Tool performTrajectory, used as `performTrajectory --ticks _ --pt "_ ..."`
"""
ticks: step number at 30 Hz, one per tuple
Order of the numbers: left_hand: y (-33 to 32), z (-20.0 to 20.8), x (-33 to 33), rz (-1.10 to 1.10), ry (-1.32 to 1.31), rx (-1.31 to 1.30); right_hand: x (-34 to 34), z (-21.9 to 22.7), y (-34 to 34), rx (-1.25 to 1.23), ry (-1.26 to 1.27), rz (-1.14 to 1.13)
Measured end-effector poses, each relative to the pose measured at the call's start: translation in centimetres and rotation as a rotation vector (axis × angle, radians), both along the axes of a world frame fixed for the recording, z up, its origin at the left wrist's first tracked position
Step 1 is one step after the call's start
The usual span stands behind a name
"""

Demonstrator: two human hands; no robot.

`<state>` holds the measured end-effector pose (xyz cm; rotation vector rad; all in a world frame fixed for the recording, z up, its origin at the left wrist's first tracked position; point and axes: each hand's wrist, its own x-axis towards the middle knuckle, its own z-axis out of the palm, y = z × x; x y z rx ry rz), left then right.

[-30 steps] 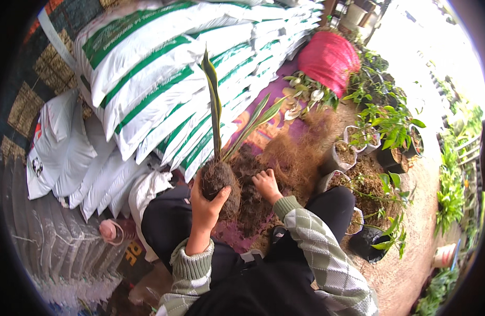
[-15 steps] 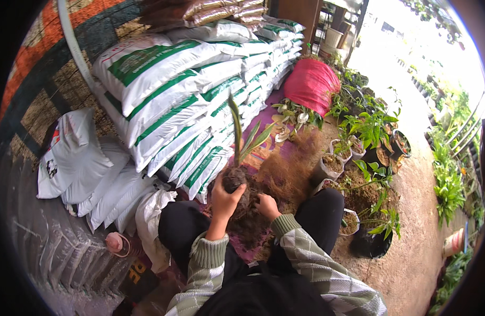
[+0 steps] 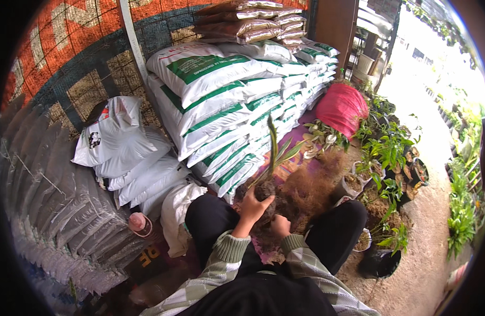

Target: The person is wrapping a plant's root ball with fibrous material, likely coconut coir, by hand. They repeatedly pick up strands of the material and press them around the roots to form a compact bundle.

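Head view, looking down past a person's own checked sleeves and black-trousered knees. Stacked white sacks with green stripes [image 3: 226,105] fill the upper middle, with plain white bags [image 3: 116,142] slumped to their left against a woven orange wall. A red sack [image 3: 341,108] lies further back on the right, and potted green plants [image 3: 390,152] line the right side along a dirt path. A black pot [image 3: 378,262] stands beside the right knee. A heap of brown fibrous soil [image 3: 311,192] spreads on the ground between the knees.

The left hand [image 3: 253,203] is closed around the dark root ball [image 3: 261,190] of a young plant [image 3: 274,152], whose long green leaves rise upright above the fingers in front of the sacks. The right hand [image 3: 280,225] sits just below and right of the root ball, fingers curled against the soil under it; whether it grips anything cannot be told.
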<state>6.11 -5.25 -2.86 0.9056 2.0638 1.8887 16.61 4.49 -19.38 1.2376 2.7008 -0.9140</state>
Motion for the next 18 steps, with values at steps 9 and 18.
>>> performTrajectory --ticks 9,18 --pt "3.0 -2.1 -0.6 0.097 -0.05 -0.037 2.1 -4.4 3.1 0.1 0.006 -0.271" --pt "3.4 -2.1 -0.6 0.069 -0.053 -0.106 -0.8 -1.0 3.0 0.058 0.493 -0.189"
